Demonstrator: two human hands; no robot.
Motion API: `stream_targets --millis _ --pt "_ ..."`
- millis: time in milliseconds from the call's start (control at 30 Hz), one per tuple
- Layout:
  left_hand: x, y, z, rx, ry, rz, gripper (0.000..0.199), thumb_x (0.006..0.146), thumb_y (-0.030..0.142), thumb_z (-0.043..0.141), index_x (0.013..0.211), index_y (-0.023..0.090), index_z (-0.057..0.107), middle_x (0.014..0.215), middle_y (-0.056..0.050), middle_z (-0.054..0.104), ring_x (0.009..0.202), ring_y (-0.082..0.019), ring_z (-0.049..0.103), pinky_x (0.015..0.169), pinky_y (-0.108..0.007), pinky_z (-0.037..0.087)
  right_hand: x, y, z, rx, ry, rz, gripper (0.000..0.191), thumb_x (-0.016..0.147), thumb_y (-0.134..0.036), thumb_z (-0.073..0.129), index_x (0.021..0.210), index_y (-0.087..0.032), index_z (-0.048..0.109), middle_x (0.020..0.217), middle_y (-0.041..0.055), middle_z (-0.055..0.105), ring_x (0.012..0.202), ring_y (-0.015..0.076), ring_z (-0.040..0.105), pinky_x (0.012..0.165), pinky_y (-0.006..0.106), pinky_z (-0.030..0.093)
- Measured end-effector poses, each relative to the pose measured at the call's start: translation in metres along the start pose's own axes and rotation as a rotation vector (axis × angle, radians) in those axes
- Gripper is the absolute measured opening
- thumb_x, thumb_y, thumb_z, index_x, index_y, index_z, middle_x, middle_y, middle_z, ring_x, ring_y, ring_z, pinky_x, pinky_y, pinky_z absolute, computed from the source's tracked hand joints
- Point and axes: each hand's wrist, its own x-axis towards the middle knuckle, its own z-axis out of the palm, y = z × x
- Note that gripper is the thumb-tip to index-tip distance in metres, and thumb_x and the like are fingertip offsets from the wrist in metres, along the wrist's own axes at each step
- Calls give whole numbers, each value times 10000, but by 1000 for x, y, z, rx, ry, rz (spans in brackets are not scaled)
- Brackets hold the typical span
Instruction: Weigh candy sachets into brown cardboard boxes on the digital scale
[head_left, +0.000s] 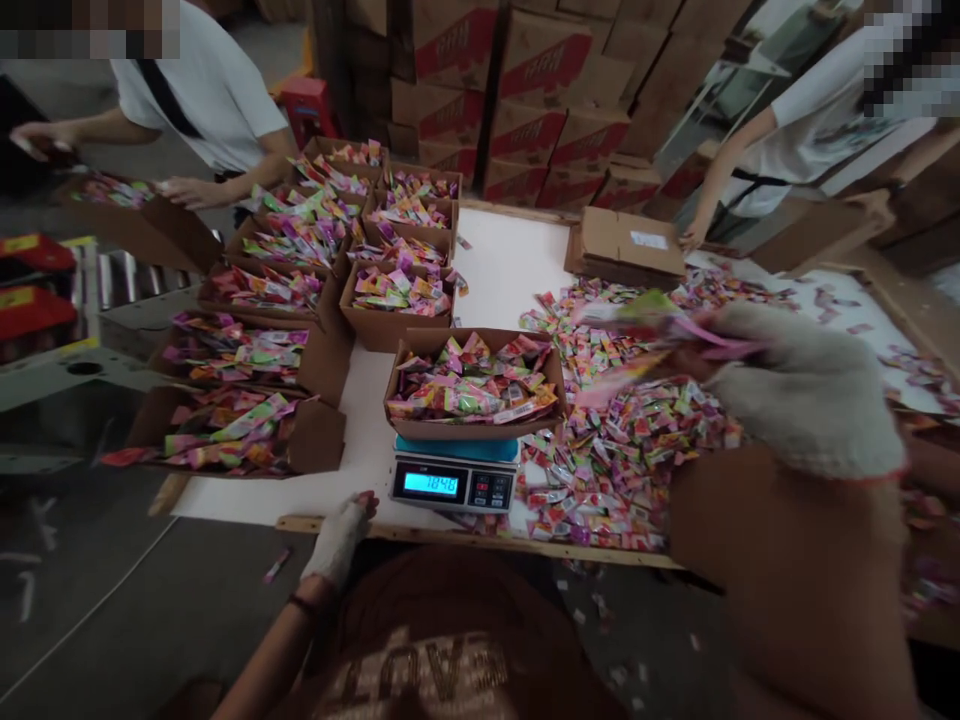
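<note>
My right hand (810,390), in a pale knit glove, is closed on several candy packets (652,320), blurred by motion, above the loose pile (630,450) of pink, green and orange packets. My left hand (341,535), gloved with bare fingertips, rests at the table's front edge, left of the scale, with no object visible in it. A cardboard box (480,430) full of the same packets sits on the digital scale (454,487). The lit display seems to read 784.8, though the digits are blurry.
Several filled boxes (240,350) stand in rows on the left. Folded cardboard (626,245) lies at the back of the white table (502,250). One person (202,100) handles a filled box at left; another (787,150) stands at right. Stacked cartons (525,130) rise behind.
</note>
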Motion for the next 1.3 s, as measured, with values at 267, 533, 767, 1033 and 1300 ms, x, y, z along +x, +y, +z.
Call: stream_targets --millis 267,533,767,1033,1300 --pt "3 -2 -3 26 -26 -6 379 735 421 692 1017 166 710 1136 -196 784 1087 -298 749 916 -374 570 -22 66 -3 -411 -5 390 67 706 -246 668 749 -289 640 787 81 672 721 227 588 699 372 439" --pt "5 5 1 29 -34 13 401 684 436 736 998 187 707 1067 -147 785 1009 -269 730 854 -345 550 -9 58 5 -719 -233 443 265 880 -371 587 1089 -239 683 1078 153 662 776 264 586 662 361 435" --pt "7 -1 2 8 -24 -37 312 731 370 696 987 190 694 1067 -165 771 979 -265 730 839 -337 544 18 -30 96 -439 -540 -171 409 975 -209 536 1352 -200 695 1306 139 742 1200 267 694 1031 368 520" --pt "10 -5 -10 -42 44 -25 233 826 336 624 993 189 693 1082 -164 778 996 -263 753 885 -340 566 41 -61 118 -685 -808 -52 392 983 -129 479 1211 -159 796 1189 172 811 1120 301 764 895 365 532" --pt "5 -13 -5 33 -13 -63 175 931 313 583 993 209 710 1209 -209 781 1161 -305 756 1007 -383 573 29 -41 94 -682 -857 -322 485 922 -232 611 1376 -320 756 1355 92 751 1216 324 676 938 392 512"
